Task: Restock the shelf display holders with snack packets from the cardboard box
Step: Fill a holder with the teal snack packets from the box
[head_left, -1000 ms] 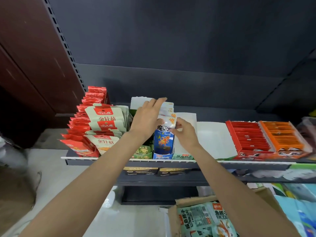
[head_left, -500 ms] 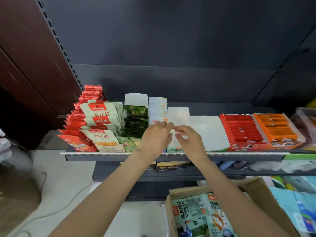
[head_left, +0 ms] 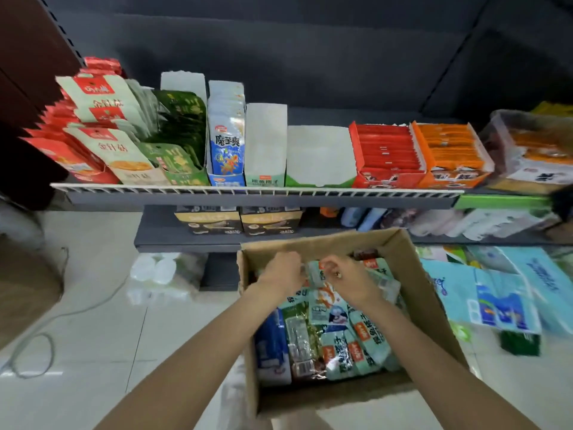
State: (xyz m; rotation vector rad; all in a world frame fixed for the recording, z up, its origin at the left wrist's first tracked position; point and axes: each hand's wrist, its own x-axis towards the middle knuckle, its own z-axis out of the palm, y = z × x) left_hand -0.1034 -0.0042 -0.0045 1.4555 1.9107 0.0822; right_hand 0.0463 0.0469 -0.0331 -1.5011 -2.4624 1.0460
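An open cardboard box (head_left: 431, 293) stands on the floor below the shelf, filled with pale green and blue snack packets (head_left: 356, 342). Both hands are inside it at the far end. My left hand (head_left: 280, 273) and my right hand (head_left: 347, 279) pinch the top of one pale green snack packet (head_left: 327, 301) between them. On the shelf (head_left: 257, 191) stand display holders: a blue holder (head_left: 226, 144) full of packets, then a narrow white holder (head_left: 266, 144) and a wider white holder (head_left: 319, 156), both showing bare insides.
Red and cream packets (head_left: 102, 128) and green packets (head_left: 179, 138) fill the shelf's left; red (head_left: 387, 153) and orange (head_left: 449, 150) boxes sit at right. A lower shelf holds dark boxes (head_left: 238, 220). Blue packs (head_left: 502, 293) lie right of the box, a cable (head_left: 37, 352) left.
Both hands left the blue holder on the shelf and came down into the cardboard box, where they now grip a pale green packet. The view tilted downward.
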